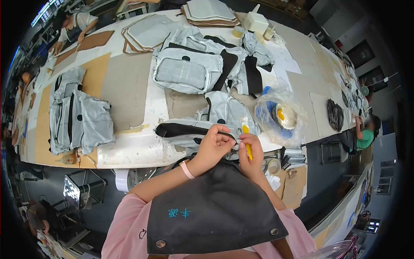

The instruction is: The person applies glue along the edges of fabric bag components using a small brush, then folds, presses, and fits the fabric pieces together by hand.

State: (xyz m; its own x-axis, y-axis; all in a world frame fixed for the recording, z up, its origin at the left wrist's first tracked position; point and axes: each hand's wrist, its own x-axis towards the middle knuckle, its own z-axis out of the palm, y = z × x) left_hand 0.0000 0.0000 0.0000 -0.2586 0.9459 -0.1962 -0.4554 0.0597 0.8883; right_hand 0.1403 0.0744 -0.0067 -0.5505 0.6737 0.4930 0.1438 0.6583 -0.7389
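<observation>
My left hand [215,147] is closed in a pinch on the edge of a grey fabric bag piece [183,129] with a black zip strip, at the table's front edge. Close beside it, my right hand [251,154] is closed around a small yellow-handled tool [246,129], whose blades I cannot make out. The fingertips of both hands nearly meet over the fabric. Behind them more of the grey fabric [226,108] rises, with a black round patch on it.
Grey backpacks [187,71] with black straps lie further back, and another grey bag [82,116] lies left. At right, a clear plastic bag [261,113] holds blue and yellow items. Stacked panels [211,13] and a white container [256,21] stand at the back. Other people sit further off.
</observation>
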